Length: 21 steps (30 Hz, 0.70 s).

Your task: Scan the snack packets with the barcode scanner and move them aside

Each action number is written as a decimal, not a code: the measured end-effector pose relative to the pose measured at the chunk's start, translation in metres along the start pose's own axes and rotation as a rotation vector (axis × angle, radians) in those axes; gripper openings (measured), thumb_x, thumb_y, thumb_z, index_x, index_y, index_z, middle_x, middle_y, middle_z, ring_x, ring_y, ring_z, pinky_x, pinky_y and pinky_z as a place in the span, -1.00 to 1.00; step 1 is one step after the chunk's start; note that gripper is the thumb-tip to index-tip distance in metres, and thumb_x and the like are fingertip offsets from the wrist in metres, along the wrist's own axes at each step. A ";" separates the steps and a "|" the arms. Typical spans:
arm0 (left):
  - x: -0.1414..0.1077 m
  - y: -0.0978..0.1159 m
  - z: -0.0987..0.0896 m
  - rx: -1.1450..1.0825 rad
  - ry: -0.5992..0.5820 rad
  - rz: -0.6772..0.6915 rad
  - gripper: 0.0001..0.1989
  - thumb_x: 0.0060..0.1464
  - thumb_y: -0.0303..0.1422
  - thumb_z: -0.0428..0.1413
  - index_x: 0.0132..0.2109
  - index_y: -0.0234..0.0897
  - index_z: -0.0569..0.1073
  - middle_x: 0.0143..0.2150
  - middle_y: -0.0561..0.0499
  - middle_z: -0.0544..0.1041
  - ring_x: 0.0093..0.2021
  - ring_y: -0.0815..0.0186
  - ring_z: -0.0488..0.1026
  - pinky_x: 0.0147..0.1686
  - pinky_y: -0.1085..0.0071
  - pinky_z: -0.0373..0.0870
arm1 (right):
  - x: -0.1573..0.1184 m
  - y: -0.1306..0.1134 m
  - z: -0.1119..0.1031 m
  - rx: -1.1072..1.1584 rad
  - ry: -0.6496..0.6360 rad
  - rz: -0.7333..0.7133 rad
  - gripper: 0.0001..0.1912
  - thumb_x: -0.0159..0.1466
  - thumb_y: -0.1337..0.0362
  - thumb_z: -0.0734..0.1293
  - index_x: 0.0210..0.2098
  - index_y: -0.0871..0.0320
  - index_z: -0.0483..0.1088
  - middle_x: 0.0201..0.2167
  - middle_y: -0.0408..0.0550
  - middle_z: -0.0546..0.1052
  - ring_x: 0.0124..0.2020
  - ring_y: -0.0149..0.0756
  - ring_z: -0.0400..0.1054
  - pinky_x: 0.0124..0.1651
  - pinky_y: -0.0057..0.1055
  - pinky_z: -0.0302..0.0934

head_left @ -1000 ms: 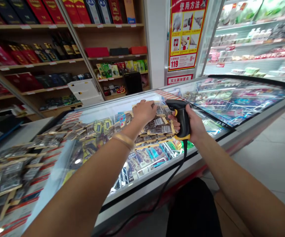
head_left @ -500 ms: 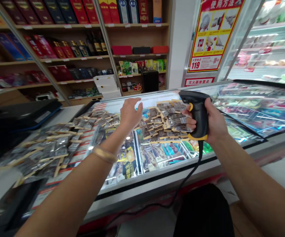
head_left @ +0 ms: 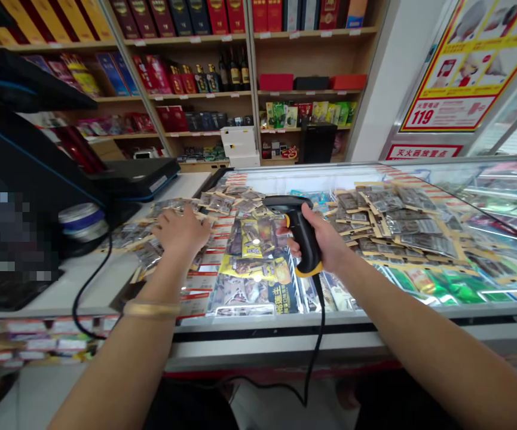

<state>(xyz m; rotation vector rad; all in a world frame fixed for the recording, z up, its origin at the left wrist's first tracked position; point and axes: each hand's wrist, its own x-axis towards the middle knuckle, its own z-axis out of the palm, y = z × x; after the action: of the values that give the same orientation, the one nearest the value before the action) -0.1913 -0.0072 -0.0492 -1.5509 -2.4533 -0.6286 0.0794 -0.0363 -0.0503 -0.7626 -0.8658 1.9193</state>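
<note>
My right hand [head_left: 325, 242] is wrapped round a black and yellow barcode scanner [head_left: 305, 239], its head pointing left above the freezer's glass lid. A black cord hangs from the scanner's handle. With fingers spread, my left hand [head_left: 181, 230] hovers over or touches the left pile of small packets [head_left: 148, 251], clear bags with tan header strips; contact is hard to tell. A bigger heap of the same packets [head_left: 392, 218] lies on the glass to the right of the scanner. Yellow and dark food bags [head_left: 256, 269] show through the lid between the piles.
A black screen [head_left: 20, 197] and a flat black device [head_left: 137, 179] stand on the white counter at left, with a round container [head_left: 82, 224] nearby. Shelves of boxes and bottles [head_left: 235, 74] line the back. The freezer's front edge [head_left: 276, 334] runs across below my hands.
My view has turned left. My left hand has moved from above the middle of the freezer to the left packets. My right hand has brought the scanner left, away from the right heap.
</note>
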 end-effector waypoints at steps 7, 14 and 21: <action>-0.010 0.010 0.027 0.014 -0.075 0.207 -0.39 0.02 -0.31 0.17 0.25 -0.23 0.37 0.31 -0.37 0.30 0.30 -0.25 0.24 0.21 -0.13 0.23 | 0.003 0.014 -0.022 -0.026 0.046 0.073 -0.48 0.40 -0.10 0.17 -0.35 0.22 0.43 -0.41 0.03 0.55 -0.68 -0.50 0.19 -0.65 -0.52 0.18; -0.015 0.025 0.023 -0.303 -0.207 0.143 0.02 -0.20 -0.21 0.40 0.38 -0.27 0.17 0.05 -0.20 0.53 0.06 0.01 0.48 0.09 0.19 0.39 | 0.001 0.014 -0.021 -0.035 0.002 0.065 -0.49 0.39 -0.12 0.19 -0.37 0.21 0.43 -0.43 -0.01 0.51 -0.67 -0.49 0.18 -0.64 -0.51 0.18; -0.013 0.023 0.043 -0.689 -0.169 -0.004 -0.47 -0.08 -0.18 0.33 0.01 -0.29 0.43 -0.09 -0.14 0.56 -0.09 0.10 0.53 -0.08 0.23 0.45 | -0.002 0.015 -0.019 -0.059 -0.051 0.060 -0.50 0.37 -0.13 0.22 -0.34 0.21 0.43 -0.44 -0.03 0.50 -0.66 -0.49 0.19 -0.64 -0.51 0.19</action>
<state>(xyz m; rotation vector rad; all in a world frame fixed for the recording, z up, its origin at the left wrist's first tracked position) -0.1617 0.0097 -0.0864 -1.8743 -2.4934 -1.5204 0.0879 -0.0387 -0.0725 -0.7853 -0.9439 1.9814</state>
